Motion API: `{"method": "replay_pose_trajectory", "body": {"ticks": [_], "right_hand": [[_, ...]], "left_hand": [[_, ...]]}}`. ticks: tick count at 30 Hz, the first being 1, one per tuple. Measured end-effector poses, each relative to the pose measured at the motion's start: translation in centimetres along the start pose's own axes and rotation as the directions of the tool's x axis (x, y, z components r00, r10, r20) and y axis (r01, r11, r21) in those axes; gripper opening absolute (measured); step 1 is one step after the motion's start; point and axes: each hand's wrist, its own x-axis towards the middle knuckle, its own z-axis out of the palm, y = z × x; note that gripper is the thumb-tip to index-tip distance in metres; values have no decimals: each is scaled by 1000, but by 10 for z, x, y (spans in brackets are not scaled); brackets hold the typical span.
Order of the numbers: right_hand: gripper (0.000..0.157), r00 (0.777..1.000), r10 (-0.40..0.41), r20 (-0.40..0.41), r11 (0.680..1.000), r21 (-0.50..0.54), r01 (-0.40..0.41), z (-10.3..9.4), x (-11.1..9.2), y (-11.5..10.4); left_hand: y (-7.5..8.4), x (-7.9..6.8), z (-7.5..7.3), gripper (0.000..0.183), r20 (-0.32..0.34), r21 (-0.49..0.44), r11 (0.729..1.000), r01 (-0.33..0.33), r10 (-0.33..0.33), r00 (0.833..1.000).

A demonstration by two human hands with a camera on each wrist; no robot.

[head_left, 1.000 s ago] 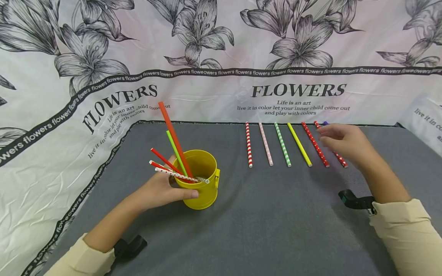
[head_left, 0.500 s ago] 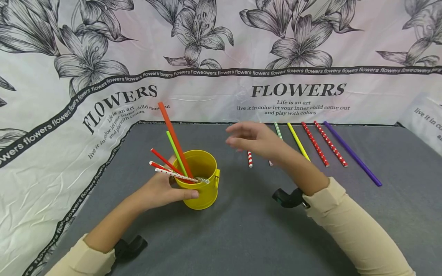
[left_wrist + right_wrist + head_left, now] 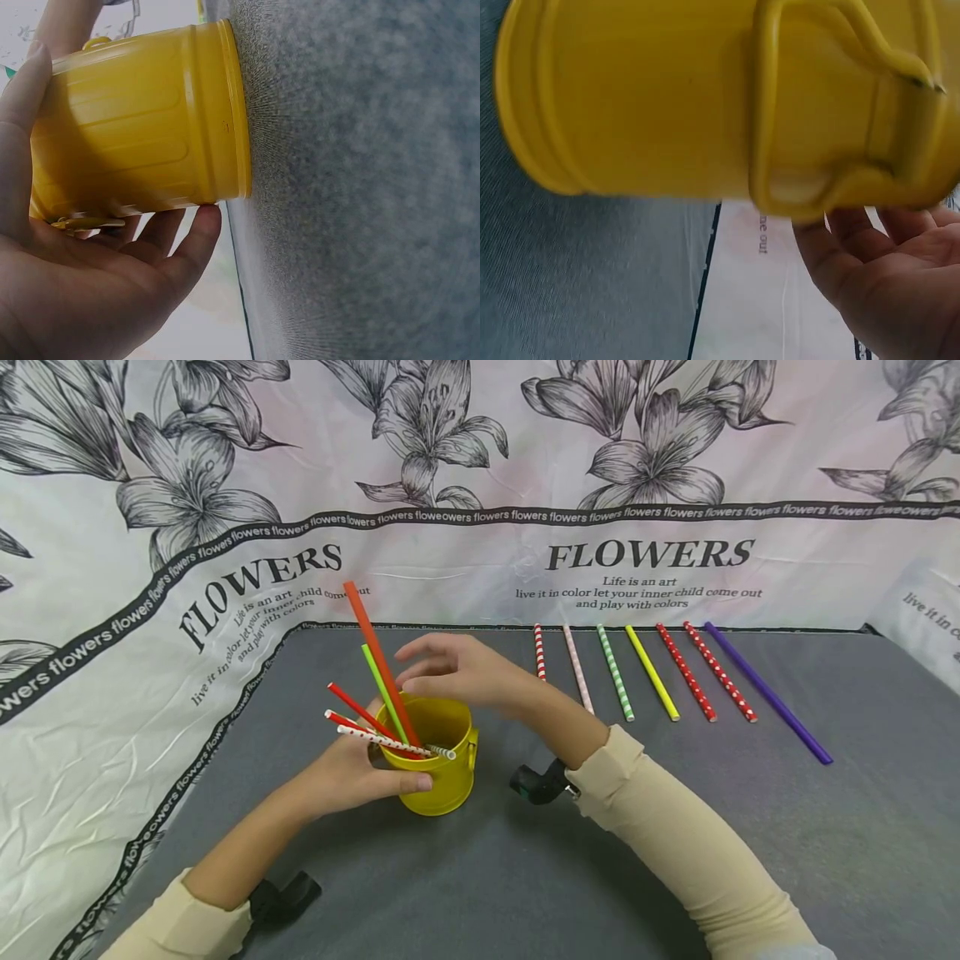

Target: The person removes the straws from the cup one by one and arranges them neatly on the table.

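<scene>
A yellow bucket (image 3: 442, 793) stands on the grey tabletop (image 3: 525, 877), in front of the person and a little to their left. The left hand (image 3: 356, 781) grips it around its left side, thumb across the front and fingers wrapped behind. The right hand (image 3: 457, 670) hangs over the bucket's far rim with its fingers loosely bent and partly spread; it has hold of nothing, and its fingertips come just beside the orange straw (image 3: 378, 656). Whether they touch it cannot be told.

That straw is the tallest in the bucket. A green straw (image 3: 379, 681) leans along its left side; lower down a red straw (image 3: 356, 707), a second red one and a white dotted straw (image 3: 375, 737) slant out to the left. A short striped end (image 3: 441, 751) lies at the near rim.

Farther right lies a row of straws, well apart from the bucket: red-striped (image 3: 539, 652), pink (image 3: 577, 664), green-striped (image 3: 615, 672), yellow (image 3: 651, 672), two red dotted, and a longer purple one (image 3: 768, 693). The right forearm covers the near end of the red-striped one. Behind hangs a flower-printed cloth (image 3: 450, 568).
</scene>
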Motion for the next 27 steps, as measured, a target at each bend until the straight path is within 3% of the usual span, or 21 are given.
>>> {"method": "replay_pose_trajectory", "body": {"ticks": [9,17,19,23,27], "right_hand": [[38,999,-3,-48,1000,14,4,14,10,-1],[28,987,-104,-125,995,-19,102,15,-3,-6],[25,980,-151,-131,987,-65,144,14,-9,-9],[24,964,-245,-106,954,-202,221,14,-21,-14],[22,959,-272,-76,916,-327,234,18,-32,-19]], "left_hand": [[0,0,0,75,3,10,1000,25,-25,1000],[1,0,2,74,6,30,999,42,-42,999],[0,1,2,73,4,14,1000,19,-19,1000],[-2,3,2,73,3,-49,995,-90,91,996],[-4,4,2,75,-5,-45,989,-140,140,990]]}}
